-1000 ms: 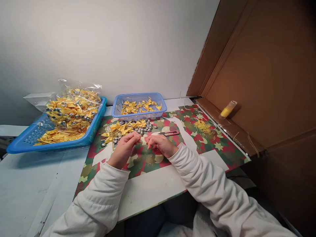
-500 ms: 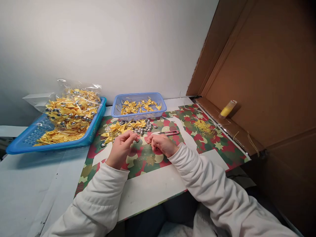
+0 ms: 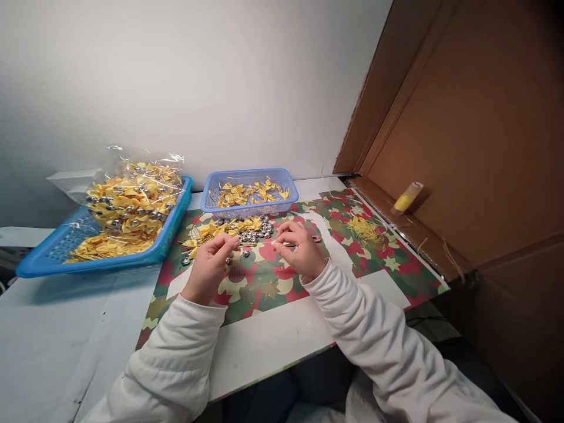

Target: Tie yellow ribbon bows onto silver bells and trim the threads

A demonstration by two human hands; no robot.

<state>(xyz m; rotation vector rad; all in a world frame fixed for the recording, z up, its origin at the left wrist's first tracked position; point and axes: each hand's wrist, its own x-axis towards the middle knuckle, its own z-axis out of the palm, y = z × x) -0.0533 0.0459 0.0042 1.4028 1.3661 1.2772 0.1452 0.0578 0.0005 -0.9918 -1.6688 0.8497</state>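
Note:
My left hand (image 3: 210, 265) is closed in a pinch above the patterned sheet, thumb against forefinger. What lies between those fingertips is too small to make out. A silver bell (image 3: 228, 259) shows just below them, and another bell (image 3: 245, 253) is a little to the right. My right hand (image 3: 303, 249) faces it across a gap, thumb and forefinger tips together and the other fingers loosely curled. Anything it pinches is too fine to name. Behind my hands lie yellow ribbon bows (image 3: 207, 230) and a pile of silver bells (image 3: 264, 228). A pink-handled tool (image 3: 316, 239) is mostly hidden by my right hand.
A blue basket (image 3: 39, 264) at left holds yellow bows and a clear bag (image 3: 132, 197) full of bows with bells. Another basket (image 3: 251, 208) with bows stands behind. Yellow thread scraps (image 3: 365, 228) lie right, near a yellow thread spool (image 3: 406, 198) by the cardboard wall (image 3: 484, 147).
My hands have moved apart, the right one shifting right and its fingers loosening from a tighter curl. The pink-handled tool is now mostly covered. A bell shows between the hands.

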